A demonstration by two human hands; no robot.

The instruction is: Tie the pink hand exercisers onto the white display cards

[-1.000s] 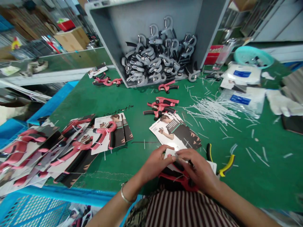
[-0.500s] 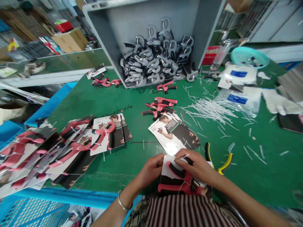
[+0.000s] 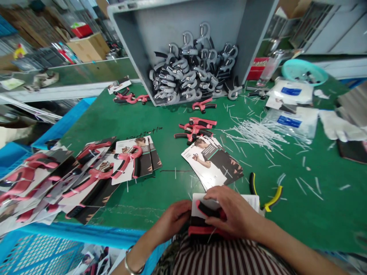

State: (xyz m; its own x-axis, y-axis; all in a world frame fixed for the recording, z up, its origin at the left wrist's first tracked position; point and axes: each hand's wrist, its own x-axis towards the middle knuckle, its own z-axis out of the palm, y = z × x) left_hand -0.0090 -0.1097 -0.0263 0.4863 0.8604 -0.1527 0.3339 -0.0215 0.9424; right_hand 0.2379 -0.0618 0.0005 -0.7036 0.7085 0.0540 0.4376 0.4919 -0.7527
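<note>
Close to my body is a white and black backing card (image 3: pixel 197 199) with a red and black hand grip strengthener (image 3: pixel 208 209) lying on it. A thin white tie (image 3: pixel 211 233) shows against the strengthener's lower handle. My right hand (image 3: pixel 236 214) is closed over the strengthener, thumb and fingers round its upper handle, covering its spring end. At the card's left edge my left hand (image 3: pixel 175 218) is curled, its fingertips partly hidden behind the card. Yellow and black handled pliers (image 3: pixel 272 199) lie just right of my right hand. Beyond the hands is a fanned stack of printed cards (image 3: pixel 212 162).
A grey crate (image 3: pixel 258 42) of grey grip strengtheners (image 3: pixel 186 72) stands at the back. Carded red strengtheners (image 3: pixel 86 179) pile up at left; loose red ones (image 3: pixel 195 128) lie mid-table. White cable ties (image 3: pixel 255 133) scatter at right, near plastic bags (image 3: pixel 289 118). A blue basket (image 3: pixel 43 256) is below left.
My right hand has gone from pinching near the card's top edge to covering the strengthener. My left hand has shifted slightly lower and left along the card's edge.
</note>
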